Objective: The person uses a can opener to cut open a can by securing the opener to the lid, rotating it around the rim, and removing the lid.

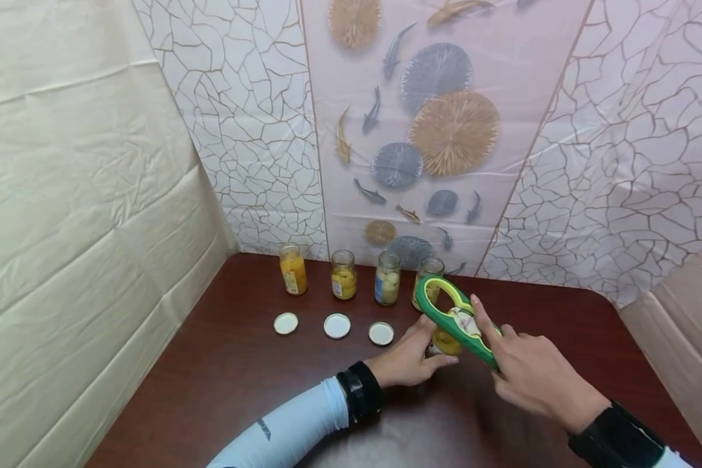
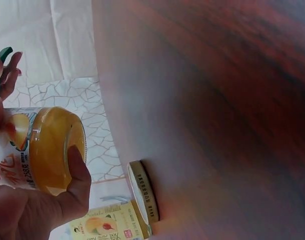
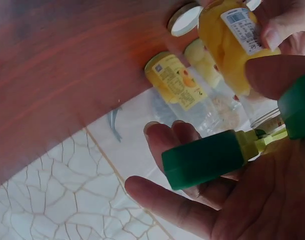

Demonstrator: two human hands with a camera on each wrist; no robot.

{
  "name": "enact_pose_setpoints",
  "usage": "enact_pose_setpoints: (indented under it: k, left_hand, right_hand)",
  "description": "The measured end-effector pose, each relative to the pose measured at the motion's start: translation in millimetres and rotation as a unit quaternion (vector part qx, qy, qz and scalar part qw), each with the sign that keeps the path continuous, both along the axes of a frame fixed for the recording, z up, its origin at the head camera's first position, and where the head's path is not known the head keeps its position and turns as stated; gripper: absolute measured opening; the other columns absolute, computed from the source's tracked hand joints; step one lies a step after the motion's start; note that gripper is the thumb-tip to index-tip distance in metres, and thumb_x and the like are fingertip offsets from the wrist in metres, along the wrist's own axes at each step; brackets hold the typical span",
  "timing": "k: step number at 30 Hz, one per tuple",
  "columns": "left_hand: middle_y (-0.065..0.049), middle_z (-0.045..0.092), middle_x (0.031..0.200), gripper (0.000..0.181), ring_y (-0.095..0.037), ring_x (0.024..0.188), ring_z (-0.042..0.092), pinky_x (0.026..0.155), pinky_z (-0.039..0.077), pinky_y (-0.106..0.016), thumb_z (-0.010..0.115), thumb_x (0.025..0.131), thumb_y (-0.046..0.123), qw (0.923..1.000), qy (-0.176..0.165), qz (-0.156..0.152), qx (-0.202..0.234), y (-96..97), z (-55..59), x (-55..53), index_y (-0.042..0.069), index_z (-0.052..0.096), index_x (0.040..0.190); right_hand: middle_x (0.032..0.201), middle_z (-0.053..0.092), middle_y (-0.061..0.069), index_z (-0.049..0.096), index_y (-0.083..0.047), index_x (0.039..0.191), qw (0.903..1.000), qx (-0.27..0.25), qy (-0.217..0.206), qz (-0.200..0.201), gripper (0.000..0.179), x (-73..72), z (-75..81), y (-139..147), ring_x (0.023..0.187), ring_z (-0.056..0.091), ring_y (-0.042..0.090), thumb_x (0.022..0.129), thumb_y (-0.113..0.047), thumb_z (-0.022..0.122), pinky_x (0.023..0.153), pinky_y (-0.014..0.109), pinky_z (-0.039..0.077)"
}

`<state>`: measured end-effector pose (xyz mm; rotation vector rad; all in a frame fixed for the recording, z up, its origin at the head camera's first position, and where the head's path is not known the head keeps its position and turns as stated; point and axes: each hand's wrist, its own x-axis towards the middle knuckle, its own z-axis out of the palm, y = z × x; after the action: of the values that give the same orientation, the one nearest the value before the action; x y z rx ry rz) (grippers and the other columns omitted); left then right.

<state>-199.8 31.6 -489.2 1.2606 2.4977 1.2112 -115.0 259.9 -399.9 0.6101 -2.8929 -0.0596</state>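
My left hand (image 1: 406,359) grips a glass jar of yellow fruit (image 1: 448,343), low over the front of the dark table. In the left wrist view, the jar (image 2: 51,142) lies sideways across the picture, thumb along its base end and fingers around its printed label. My right hand (image 1: 535,376) holds a green jar opener (image 1: 439,316) by its handles, index finger laid along the top. The opener's ring overlaps the top of the jar in the head view. From the right wrist, the green handle (image 3: 205,159) crosses my palm and several fingers are loosely bent around it.
Several lidless jars stand in a row at the back, including an orange-filled jar (image 1: 293,270), a yellow-filled jar (image 1: 344,276) and a pale-filled jar (image 1: 387,281). Before them lie three lids: left (image 1: 285,323), middle (image 1: 337,325), right (image 1: 381,333). A patterned cloth (image 1: 269,130) hangs behind.
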Motion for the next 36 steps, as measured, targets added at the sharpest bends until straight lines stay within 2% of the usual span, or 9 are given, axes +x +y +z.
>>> enact_pose_setpoints:
  k: [9, 14, 17, 21, 24, 26, 28, 33, 36]
  left_hand:
    - [-0.002, 0.043, 0.159, 0.072, -0.008, 0.145, 0.048, 0.116, 0.048, -0.028, 0.068, 0.104, 0.044, 0.9995, -0.012, 0.022, 0.018, -1.9, -3.7, -1.3, 0.032, 0.028, 0.163]
    - [0.001, 0.049, 0.156, 0.066, -0.003, 0.14, 0.05, 0.114, 0.048, -0.023, 0.068, 0.105, 0.041, 0.9987, -0.043, -0.006, 0.026, -4.4, -2.8, -4.0, 0.03, 0.034, 0.16]
    - [0.002, 0.053, 0.156, 0.066, -0.001, 0.133, 0.055, 0.104, 0.051, -0.019, 0.071, 0.104, 0.036, 0.9957, -0.075, -0.037, 0.04, -8.2, 0.4, -6.5, 0.029, 0.037, 0.161]
    - [0.006, 0.058, 0.151, 0.063, 0.002, 0.127, 0.058, 0.103, 0.05, -0.019, 0.075, 0.102, 0.026, 0.984, -0.148, -0.084, 0.054, -16.3, 6.9, -11.0, 0.03, 0.044, 0.157]
    - [0.008, 0.06, 0.149, 0.062, 0.004, 0.129, 0.057, 0.111, 0.046, -0.02, 0.076, 0.101, 0.022, 0.9687, -0.212, -0.118, 0.053, -21.4, 9.1, -14.1, 0.03, 0.047, 0.155]
    - [0.008, 0.06, 0.149, 0.063, 0.004, 0.129, 0.058, 0.112, 0.045, -0.021, 0.075, 0.102, 0.02, 0.9601, -0.239, -0.137, 0.05, -22.4, 8.9, -15.4, 0.029, 0.047, 0.157]
    - [0.007, 0.059, 0.153, 0.062, 0.004, 0.131, 0.057, 0.113, 0.046, -0.021, 0.075, 0.102, 0.02, 0.9575, -0.242, -0.148, 0.049, -22.3, 7.9, -16.1, 0.028, 0.047, 0.158]
    - [0.005, 0.059, 0.154, 0.061, 0.004, 0.133, 0.057, 0.113, 0.046, -0.02, 0.073, 0.103, 0.021, 0.9608, -0.221, -0.161, 0.043, -21.0, 6.8, -16.2, 0.026, 0.048, 0.158]
    - [0.005, 0.057, 0.157, 0.06, 0.005, 0.135, 0.054, 0.115, 0.044, -0.019, 0.072, 0.105, 0.022, 0.9593, -0.228, -0.162, 0.037, -21.2, 8.4, -14.8, 0.025, 0.046, 0.159]
  right_hand:
    - [0.088, 0.064, 0.011, 0.011, -0.005, 0.171, 0.9991, -0.017, -0.039, 0.001, 0.119, -3.9, 1.6, -6, 0.055, 0.042, 0.008, 0.073, -0.006, 0.078, 0.049, 0.024, 0.036]
    - [0.09, 0.064, 0.008, 0.014, -0.009, 0.172, 0.999, -0.022, -0.039, 0.009, 0.122, -5.7, 0.0, -4, 0.063, 0.047, 0.008, 0.07, -0.006, 0.082, 0.052, 0.025, 0.04]
    - [0.088, 0.061, 0.003, 0.015, -0.015, 0.172, 0.9993, -0.013, -0.022, 0.028, 0.122, -7.5, -0.3, 1, 0.065, 0.044, 0.007, 0.07, -0.005, 0.08, 0.054, 0.024, 0.039]
    - [0.088, 0.058, -0.003, 0.016, -0.024, 0.173, 0.9981, -0.005, -0.005, 0.062, 0.121, -14.0, -1.8, 11, 0.065, 0.04, 0.004, 0.072, -0.003, 0.079, 0.055, 0.022, 0.035]
    - [0.094, 0.059, -0.005, 0.02, -0.028, 0.172, 0.9966, -0.003, -0.006, 0.082, 0.117, -18.6, -2.8, 15, 0.068, 0.04, 0.002, 0.073, -0.003, 0.079, 0.057, 0.022, 0.035]
    - [0.097, 0.06, -0.005, 0.022, -0.03, 0.172, 0.9958, 0.002, -0.008, 0.091, 0.115, -20.2, -3.1, 18, 0.07, 0.041, 0.002, 0.074, -0.004, 0.078, 0.058, 0.022, 0.036]
    - [0.098, 0.059, -0.005, 0.024, -0.03, 0.171, 0.9951, 0.004, -0.005, 0.099, 0.114, -21.3, -4.0, 20, 0.071, 0.041, 0.001, 0.075, -0.004, 0.078, 0.059, 0.022, 0.037]
    - [0.097, 0.057, -0.006, 0.025, -0.03, 0.171, 0.9936, 0.006, 0.013, 0.112, 0.112, -22.2, -6.6, 24, 0.07, 0.039, 0.001, 0.075, -0.004, 0.078, 0.059, 0.021, 0.037]
    - [0.094, 0.055, -0.007, 0.025, -0.03, 0.171, 0.993, 0.004, 0.023, 0.116, 0.113, -22.2, -7.3, 25, 0.07, 0.037, 0.001, 0.075, -0.005, 0.078, 0.058, 0.02, 0.036]
